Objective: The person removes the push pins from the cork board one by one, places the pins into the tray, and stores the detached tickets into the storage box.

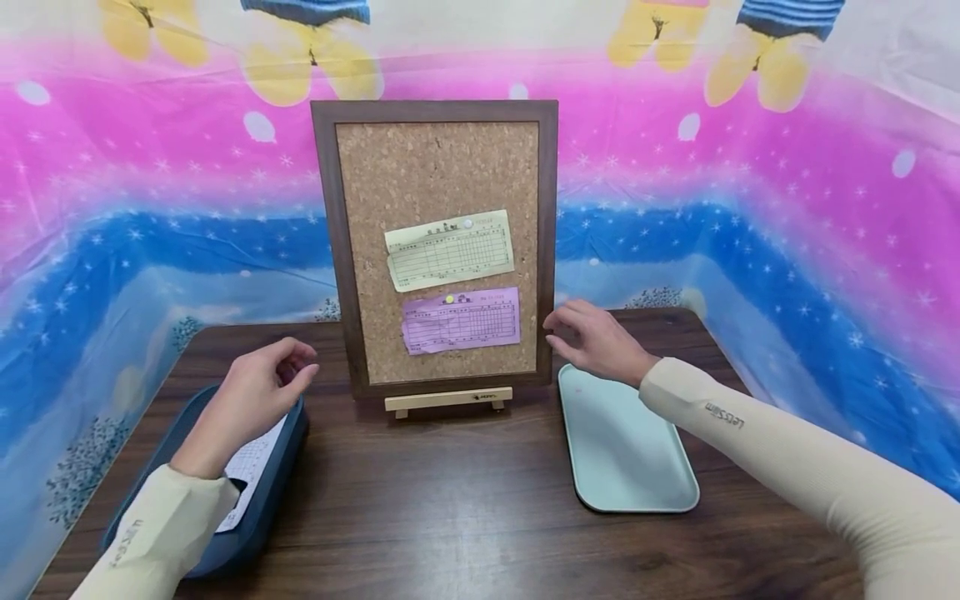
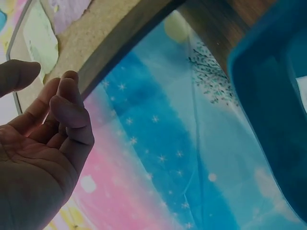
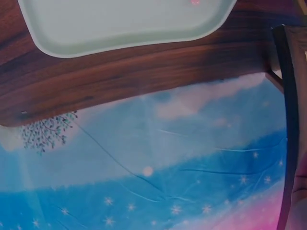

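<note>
Hands: left hand (image 1: 251, 400) near blue tub (image 1: 276, 483), right hand (image 1: 596, 340) beside brown-framed corkboard (image 1: 435, 175); both half-curled, thumbs apart from fingers, nothing visibly held. Creased green slip (image 1: 450, 257) and purple slip (image 1: 461, 325) hang pinned to grainy cork. Pale tray (image 1: 637, 467), rounded corners, lies on wood-grain table (image 1: 427, 483).

A dark brown, wood-grained tabletop (image 1: 435, 517) is formed with rounded far corners. A dark blue tray (image 1: 264, 517) is placed at the lower left of the frame. A light wooden stand (image 1: 447, 402), by which a framed corkboard (image 1: 442, 175) is supported, is positioned at centre. A pale green tray (image 1: 626, 458) is set right of centre.
</note>
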{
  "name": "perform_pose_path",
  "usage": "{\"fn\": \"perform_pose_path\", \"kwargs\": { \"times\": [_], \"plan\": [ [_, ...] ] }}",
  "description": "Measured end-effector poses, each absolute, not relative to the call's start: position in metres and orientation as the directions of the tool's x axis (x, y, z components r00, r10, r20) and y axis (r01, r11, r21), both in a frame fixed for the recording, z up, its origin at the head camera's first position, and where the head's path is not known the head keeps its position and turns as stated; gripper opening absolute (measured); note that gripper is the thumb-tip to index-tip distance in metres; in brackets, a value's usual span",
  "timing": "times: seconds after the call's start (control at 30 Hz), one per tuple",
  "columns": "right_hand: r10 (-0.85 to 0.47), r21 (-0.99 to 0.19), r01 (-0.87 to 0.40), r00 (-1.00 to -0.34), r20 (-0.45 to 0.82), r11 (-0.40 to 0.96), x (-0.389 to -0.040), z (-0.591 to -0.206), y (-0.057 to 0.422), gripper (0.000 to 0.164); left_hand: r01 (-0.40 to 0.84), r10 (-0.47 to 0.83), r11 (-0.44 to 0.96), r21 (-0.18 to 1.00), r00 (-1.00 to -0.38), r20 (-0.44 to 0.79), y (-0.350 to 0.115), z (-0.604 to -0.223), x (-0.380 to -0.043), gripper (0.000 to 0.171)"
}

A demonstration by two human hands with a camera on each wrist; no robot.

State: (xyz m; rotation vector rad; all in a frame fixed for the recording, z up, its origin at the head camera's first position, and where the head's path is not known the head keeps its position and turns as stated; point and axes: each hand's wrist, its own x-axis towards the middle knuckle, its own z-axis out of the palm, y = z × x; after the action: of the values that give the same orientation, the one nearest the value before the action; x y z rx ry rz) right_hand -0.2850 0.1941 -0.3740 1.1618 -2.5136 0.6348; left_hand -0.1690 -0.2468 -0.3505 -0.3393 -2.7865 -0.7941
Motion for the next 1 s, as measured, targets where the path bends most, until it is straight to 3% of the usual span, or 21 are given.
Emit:
{"fn": "perform_pose_path", "kwargs": {
  "times": [0.63,1.0],
  "plan": [
    [-0.69,-0.157,-0.849,-0.505,0.518,0.504,-0.299,-0.341,0.164,0.007,0.287,0.138,0.774,0.565,-0.946,0.292,-0.215,-0.339,-0.203,0.026],
    [-0.708,-0.14,-0.837,-0.526,0.472,0.528,-0.301,-0.323,0.149,0.012,0.302,0.095,0.756,0.581,-0.929,0.359,-0.2,-0.336,-0.223,0.03]
  ]
}}
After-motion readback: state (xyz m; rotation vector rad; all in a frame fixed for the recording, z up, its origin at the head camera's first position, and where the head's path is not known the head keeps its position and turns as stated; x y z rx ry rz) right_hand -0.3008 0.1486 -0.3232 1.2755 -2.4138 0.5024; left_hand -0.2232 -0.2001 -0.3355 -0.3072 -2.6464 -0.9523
